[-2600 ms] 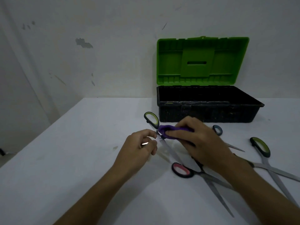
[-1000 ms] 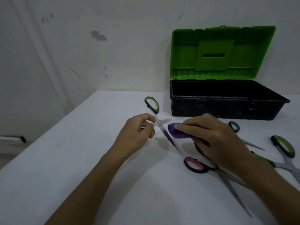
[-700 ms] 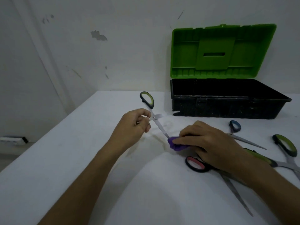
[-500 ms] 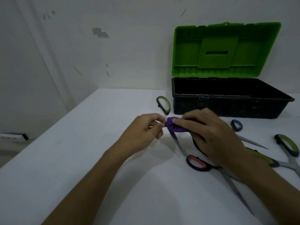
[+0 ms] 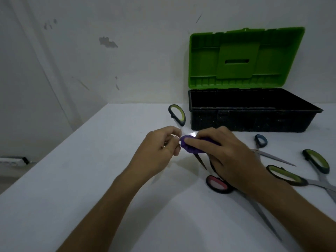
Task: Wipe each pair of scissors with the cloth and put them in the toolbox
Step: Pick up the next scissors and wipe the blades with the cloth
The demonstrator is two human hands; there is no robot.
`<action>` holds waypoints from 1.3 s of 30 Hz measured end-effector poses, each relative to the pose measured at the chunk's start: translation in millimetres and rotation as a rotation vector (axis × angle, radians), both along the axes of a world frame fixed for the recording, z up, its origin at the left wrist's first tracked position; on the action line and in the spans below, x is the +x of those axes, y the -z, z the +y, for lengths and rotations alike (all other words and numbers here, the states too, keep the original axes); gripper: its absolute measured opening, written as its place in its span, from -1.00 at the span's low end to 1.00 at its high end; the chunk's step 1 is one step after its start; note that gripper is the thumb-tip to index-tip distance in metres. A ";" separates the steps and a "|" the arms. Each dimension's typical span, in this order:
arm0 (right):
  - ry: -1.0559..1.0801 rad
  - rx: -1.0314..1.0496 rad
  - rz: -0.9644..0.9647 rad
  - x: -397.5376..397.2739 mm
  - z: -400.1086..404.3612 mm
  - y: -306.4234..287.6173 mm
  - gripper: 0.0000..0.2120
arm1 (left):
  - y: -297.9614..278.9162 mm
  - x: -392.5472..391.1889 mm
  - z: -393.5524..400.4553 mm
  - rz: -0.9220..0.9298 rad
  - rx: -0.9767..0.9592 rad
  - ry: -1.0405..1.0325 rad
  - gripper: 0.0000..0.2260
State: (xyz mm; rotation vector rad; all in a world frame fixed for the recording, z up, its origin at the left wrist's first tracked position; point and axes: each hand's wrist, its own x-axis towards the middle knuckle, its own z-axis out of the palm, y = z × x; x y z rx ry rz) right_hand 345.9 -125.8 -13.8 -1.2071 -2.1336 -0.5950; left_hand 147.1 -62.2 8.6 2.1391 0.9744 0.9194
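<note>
My left hand [image 5: 160,150] pinches a pair of green-handled scissors [image 5: 177,115] near the pivot, handle pointing away, blade tip [image 5: 201,161] toward me. My right hand [image 5: 229,157] grips a purple cloth [image 5: 189,147] wrapped over the blades just below the pivot. The toolbox [image 5: 251,122], black with an upright green lid [image 5: 245,59], stands open behind the hands. On the table lie pink-handled scissors [image 5: 217,184] partly under my right wrist, blue-handled scissors [image 5: 260,140], and two more green-handled pairs [image 5: 285,176] [image 5: 317,160] at right.
A white table [image 5: 91,179] runs to a left edge that drops to the floor. A marked white wall stands behind the toolbox. A small white object [image 5: 13,160] lies low at far left, off the table.
The cloth slid down the blades toward the tip, then back up to the pivot beside my left fingers. The held scissors shifted slightly, handle now nearer the toolbox's left corner.
</note>
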 end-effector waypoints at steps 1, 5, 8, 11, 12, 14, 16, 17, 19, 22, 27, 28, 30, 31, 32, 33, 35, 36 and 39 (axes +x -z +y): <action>0.002 -0.019 0.007 -0.4 0.6 1.2 -0.45 | -1.0 -0.5 0.5 -0.052 -0.023 0.004 -0.83; -0.050 -0.115 -0.107 15.8 -2.6 3.8 -0.63 | -3.6 -12.5 15.6 -0.253 -0.084 -0.124 -0.84; -0.043 -0.091 -0.065 18.3 -5.6 3.5 -0.63 | -0.5 -14.2 17.9 -0.189 -0.058 -0.139 -0.84; 0.037 0.052 0.027 13.1 -6.9 -4.5 -0.65 | 4.9 -5.3 9.9 -0.059 0.009 -0.055 -0.82; 0.063 0.085 0.031 10.8 -6.8 -6.1 -0.65 | 6.4 -0.9 6.5 -0.027 0.031 -0.027 -0.82; 0.098 0.099 0.018 5.9 -5.4 -3.3 -0.59 | 9.1 6.7 -0.7 0.024 0.051 0.016 -0.79; 0.104 0.069 0.002 2.3 -3.8 2.3 -0.50 | 10.1 10.5 -6.9 0.049 0.050 0.060 -0.77; 0.104 0.055 -0.007 1.9 -2.7 3.6 -0.47 | 10.1 11.1 -8.4 0.046 0.045 0.074 -0.76; 0.127 0.049 -0.012 4.6 0.0 3.2 -0.48 | 8.9 10.8 -7.1 0.004 -0.004 0.080 -0.78; 0.257 0.075 0.064 13.8 3.1 1.1 -0.53 | 9.3 7.1 -2.1 -0.045 -0.071 0.064 -0.80; 0.204 0.107 0.064 9.0 -3.5 1.6 -0.57 | 10.7 10.1 -4.3 -0.026 -0.046 0.074 -0.79; 0.171 0.086 0.038 3.3 -4.2 3.1 -0.53 | 10.7 11.6 -5.9 -0.014 -0.034 0.078 -0.79; 0.156 0.039 0.030 -2.6 -2.6 6.0 -0.47 | 11.0 11.4 -6.6 -0.026 -0.037 0.079 -0.79; 0.179 0.028 0.055 -0.9 -0.1 6.6 -0.47 | 10.9 9.6 -4.5 -0.055 -0.058 0.078 -0.80; 0.220 0.028 0.090 3.4 2.1 6.4 -0.48 | 11.0 7.0 -1.9 -0.086 -0.083 0.076 -0.80; 0.271 0.035 0.126 9.5 3.6 5.7 -0.48 | 11.1 4.7 1.0 -0.106 -0.104 0.070 -0.80; 0.356 0.069 0.169 21.4 2.5 3.6 -0.50 | 11.7 2.8 4.8 -0.127 -0.134 0.063 -0.79; 0.373 0.093 0.174 24.5 0.4 2.9 -0.51 | 11.9 3.2 5.4 -0.137 -0.149 0.065 -0.79; 0.319 0.137 0.159 14.4 -6.1 0.5 -0.53 | 10.0 6.1 3.3 -0.196 -0.204 0.069 -0.79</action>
